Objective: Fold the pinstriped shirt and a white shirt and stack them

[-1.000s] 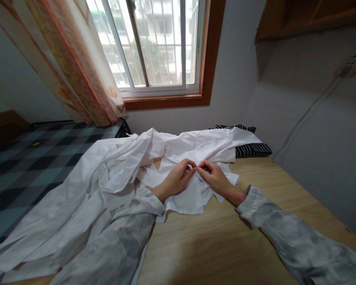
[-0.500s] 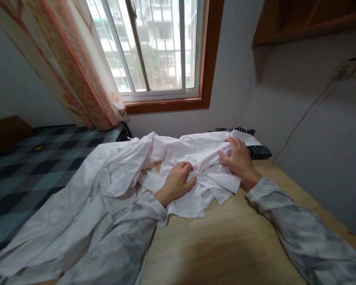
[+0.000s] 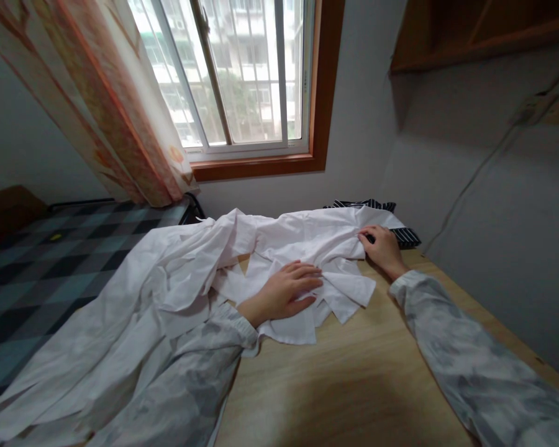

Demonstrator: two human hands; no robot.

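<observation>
A crumpled white garment (image 3: 190, 254) spreads across the wooden table top (image 3: 345, 385) and trails down to the left. My left hand (image 3: 286, 292) lies flat on its middle, fingers stretched out over the cloth. At the garment's right part, my right hand (image 3: 382, 248) pinches the edge of the white cloth between thumb and fingers. Black cloth with white stripes (image 3: 406, 238) sticks out from under the garment, just past my right hand and along the back. How the garment's layers lie beneath my hands is hidden.
A bed with a dark checked cover (image 3: 74, 248) stands on the left. Behind the table are a window (image 3: 251, 81) and a patterned curtain (image 3: 121, 105). On the right wall, a cable (image 3: 470, 177) hangs from a socket (image 3: 535, 108) below a wooden shelf (image 3: 447, 59).
My left hand has flattened and slid slightly right over the cloth. My right hand has gone from spread fingers to a pinch on the garment's right edge.
</observation>
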